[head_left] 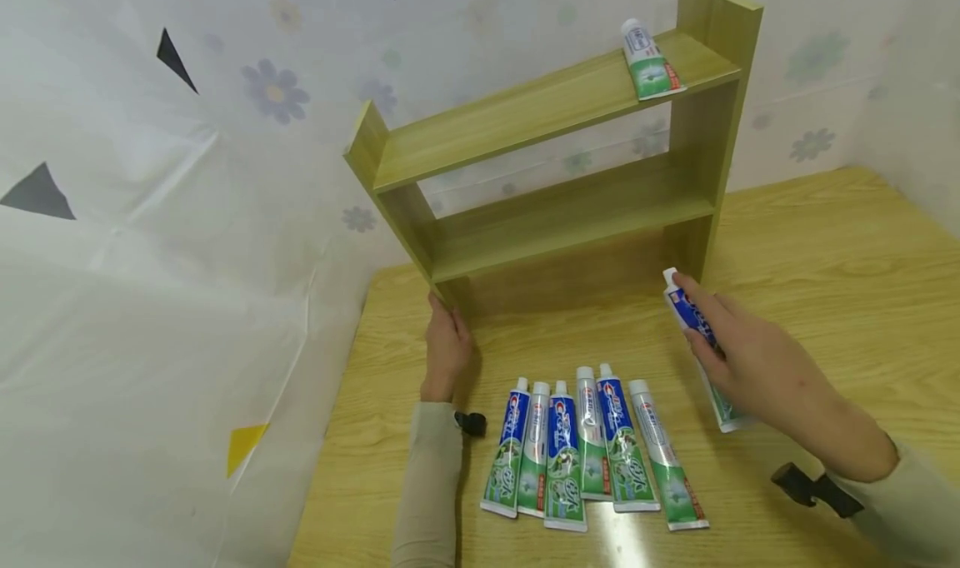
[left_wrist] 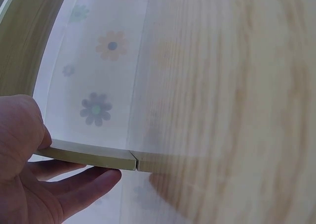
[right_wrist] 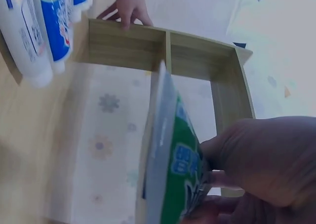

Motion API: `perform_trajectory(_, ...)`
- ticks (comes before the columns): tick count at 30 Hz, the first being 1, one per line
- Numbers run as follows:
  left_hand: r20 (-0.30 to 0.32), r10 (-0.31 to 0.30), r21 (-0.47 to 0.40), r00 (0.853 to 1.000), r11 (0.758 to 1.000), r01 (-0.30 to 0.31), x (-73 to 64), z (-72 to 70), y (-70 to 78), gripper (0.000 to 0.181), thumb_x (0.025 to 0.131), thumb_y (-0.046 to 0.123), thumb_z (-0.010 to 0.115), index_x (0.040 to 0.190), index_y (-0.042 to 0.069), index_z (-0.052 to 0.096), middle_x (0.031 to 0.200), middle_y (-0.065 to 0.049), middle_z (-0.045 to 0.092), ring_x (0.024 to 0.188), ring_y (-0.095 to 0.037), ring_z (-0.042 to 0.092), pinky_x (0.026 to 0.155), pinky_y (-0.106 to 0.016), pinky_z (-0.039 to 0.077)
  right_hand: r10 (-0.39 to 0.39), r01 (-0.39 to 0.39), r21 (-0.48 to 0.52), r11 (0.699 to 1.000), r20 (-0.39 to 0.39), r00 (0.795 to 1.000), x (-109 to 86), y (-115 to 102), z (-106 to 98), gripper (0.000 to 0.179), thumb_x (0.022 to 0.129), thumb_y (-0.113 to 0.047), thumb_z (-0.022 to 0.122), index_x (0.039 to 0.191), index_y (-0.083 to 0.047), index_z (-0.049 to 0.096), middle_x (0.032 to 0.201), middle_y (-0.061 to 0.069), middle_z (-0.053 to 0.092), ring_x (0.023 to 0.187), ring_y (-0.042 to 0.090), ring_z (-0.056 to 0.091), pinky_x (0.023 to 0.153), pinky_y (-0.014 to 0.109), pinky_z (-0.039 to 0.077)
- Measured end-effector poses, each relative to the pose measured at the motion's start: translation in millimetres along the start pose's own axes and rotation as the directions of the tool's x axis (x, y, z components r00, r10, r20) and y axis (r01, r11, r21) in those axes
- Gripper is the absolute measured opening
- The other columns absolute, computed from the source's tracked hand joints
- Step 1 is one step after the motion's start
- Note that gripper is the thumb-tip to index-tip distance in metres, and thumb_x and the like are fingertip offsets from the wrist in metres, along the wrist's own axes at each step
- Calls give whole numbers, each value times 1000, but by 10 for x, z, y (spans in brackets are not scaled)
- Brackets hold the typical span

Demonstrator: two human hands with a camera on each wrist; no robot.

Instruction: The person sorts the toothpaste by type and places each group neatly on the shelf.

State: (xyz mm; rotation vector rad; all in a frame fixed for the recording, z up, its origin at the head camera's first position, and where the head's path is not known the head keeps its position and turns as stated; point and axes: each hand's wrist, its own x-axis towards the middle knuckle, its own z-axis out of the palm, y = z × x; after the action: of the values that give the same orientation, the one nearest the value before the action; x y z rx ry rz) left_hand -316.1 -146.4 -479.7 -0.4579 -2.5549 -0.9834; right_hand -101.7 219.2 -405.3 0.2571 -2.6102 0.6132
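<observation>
My right hand grips a blue, white and green toothpaste tube, its white cap pointing toward the shelf. In the right wrist view the tube's green crimped end faces the camera. The left hand holds the lower left side of a small wooden shelf; in the left wrist view the thumb and fingers lie on either side of the panel's edge. A green and white tube lies on the upper board at the right, hanging slightly over its front edge.
Several toothpaste tubes lie in a row on the wooden table, caps toward the shelf, between my forearms. Behind the shelf is a flower-patterned white sheet, which also runs down the left side of the table.
</observation>
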Motion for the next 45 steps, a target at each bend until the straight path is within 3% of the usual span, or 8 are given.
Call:
perform_trajectory(3,5,-13,-2,1000,1000,13,-7,-13,7,60,116,8,40,165,-17,17,137,-49,61,123,-58,68,102,-63,60,-39,38,-15,999,-89,995,93,38,-52,82,96,2,76,168,-4,37,111,35,67,60,17,57,46,18,39)
perform_trajectory(7,9,-21,-7,1000,1000,21,-4,-19,5,60,116,8,40,166,-17,16,140,-49,59,127,-58,66,106,-63,59,-17,16,-2,1000,-125,992,236,61,-103,79,99,0,74,169,-6,38,118,36,66,63,23,60,46,22,39)
perform_trajectory(14,28,-36,-10,999,999,36,-12,-22,29,61,116,8,39,166,-17,15,144,-49,57,132,-57,63,108,-63,57,15,-10,29,1000,-166,986,420,87,-121,69,101,-3,74,164,-2,46,130,36,66,88,44,71,59,54,58)
perform_trajectory(19,26,-20,-33,999,999,21,-14,-16,43,61,117,9,37,166,-17,13,143,-50,55,131,-59,63,108,-65,56,16,-10,31,999,-187,982,493,134,-109,66,100,-3,74,161,-1,49,126,38,66,89,49,71,60,62,59)
perform_trajectory(25,-22,24,-47,999,999,-25,0,40,-51,62,117,15,34,166,-18,13,137,-52,58,125,-59,66,105,-65,58,21,-22,-5,1000,-184,983,630,159,-174,58,101,-7,75,155,0,56,123,38,70,85,48,73,60,63,59)
perform_trajectory(37,25,-17,-12,1000,1000,18,16,-14,20,60,116,6,39,165,-17,15,143,-49,57,132,-56,64,110,-62,57,76,-84,-55,995,-140,987,840,154,-296,55,105,-15,72,156,-4,58,120,38,70,78,43,71,53,52,55)
perform_trajectory(42,24,-14,1,1000,1000,14,3,-19,22,61,116,6,40,165,-19,14,129,-49,63,117,-58,70,105,-63,59,97,-106,-83,991,-109,989,939,125,-305,54,107,-19,69,158,-5,56,126,39,70,87,48,74,56,57,57)
perform_trajectory(45,23,-6,2,1000,1000,6,0,-22,21,61,116,6,40,165,-19,14,127,-49,64,114,-58,71,103,-63,60,92,-103,-108,989,-103,990,998,117,-301,53,107,-21,69,156,-5,58,122,38,71,82,46,73,53,54,55)
